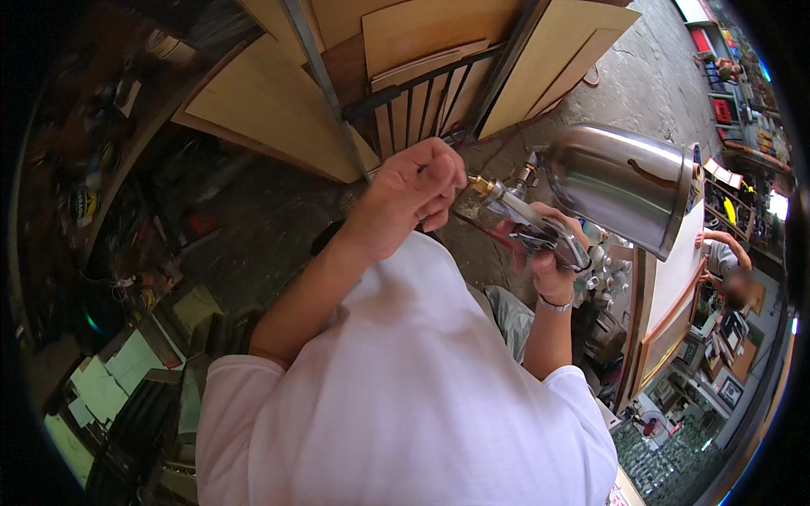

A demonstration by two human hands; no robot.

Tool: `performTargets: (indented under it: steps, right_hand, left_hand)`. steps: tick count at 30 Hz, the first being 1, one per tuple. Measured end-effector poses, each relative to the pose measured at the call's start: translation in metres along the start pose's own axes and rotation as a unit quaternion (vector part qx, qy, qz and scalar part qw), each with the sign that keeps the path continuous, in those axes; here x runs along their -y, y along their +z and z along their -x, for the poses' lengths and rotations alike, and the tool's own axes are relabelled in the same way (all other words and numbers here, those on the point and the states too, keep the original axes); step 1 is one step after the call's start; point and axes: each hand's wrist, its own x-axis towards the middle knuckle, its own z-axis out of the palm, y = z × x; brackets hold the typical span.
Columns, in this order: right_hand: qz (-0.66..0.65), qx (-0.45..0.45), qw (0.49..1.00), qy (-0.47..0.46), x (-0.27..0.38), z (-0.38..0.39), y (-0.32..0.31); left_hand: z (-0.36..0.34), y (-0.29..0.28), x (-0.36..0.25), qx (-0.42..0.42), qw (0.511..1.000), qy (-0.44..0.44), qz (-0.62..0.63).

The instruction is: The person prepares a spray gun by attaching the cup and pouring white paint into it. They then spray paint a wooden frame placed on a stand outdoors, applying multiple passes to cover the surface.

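Observation:
My right hand (552,275), with a band at its wrist, grips a metal spray gun (521,212). Joined to the gun is a big brushed-metal cup (614,181), tilted to the right, with a dark brown streak of liquid on its side. A brass fitting (482,185) sticks out of the gun's left end. Right beside that fitting is my left hand (415,192), its fingers curled and pinched together. Whatever those fingers hold, if anything, is hidden, and I cannot tell whether they touch the brass.
Plywood sheets (257,110) lean ahead around a dark metal rack (422,93). Another person (732,261) works at a light panel (677,266) on the right. Clear containers (609,274) stand by my right arm. Cluttered dark shelving (93,185) lines the left.

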Motion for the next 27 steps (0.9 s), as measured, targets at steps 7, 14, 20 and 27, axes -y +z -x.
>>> performTargets:
  steps: [7, 14, 20, 27]
  right_hand:
    - [-0.008, 0.002, 1.0, -0.007, -0.001, -0.003, -0.003]
    - [-0.002, 0.012, 1.0, -0.016, -0.004, -0.001, -0.008]
    - [-0.008, 0.024, 0.999, -0.024, -0.002, -0.002, -0.011]
    - [0.238, 0.072, 0.963, -0.107, -0.028, 0.01, -0.001]
  left_hand:
    - [-0.011, 0.009, 0.009, 0.063, 0.987, -0.072, 0.131]
    - [-0.011, 0.003, 0.016, 0.018, 0.985, -0.115, 0.124]
    - [-0.005, -0.016, 0.019, -0.057, 0.995, -0.076, 0.024]
    - [0.0, -0.054, 0.02, -0.218, 0.972, -0.059, 0.069]
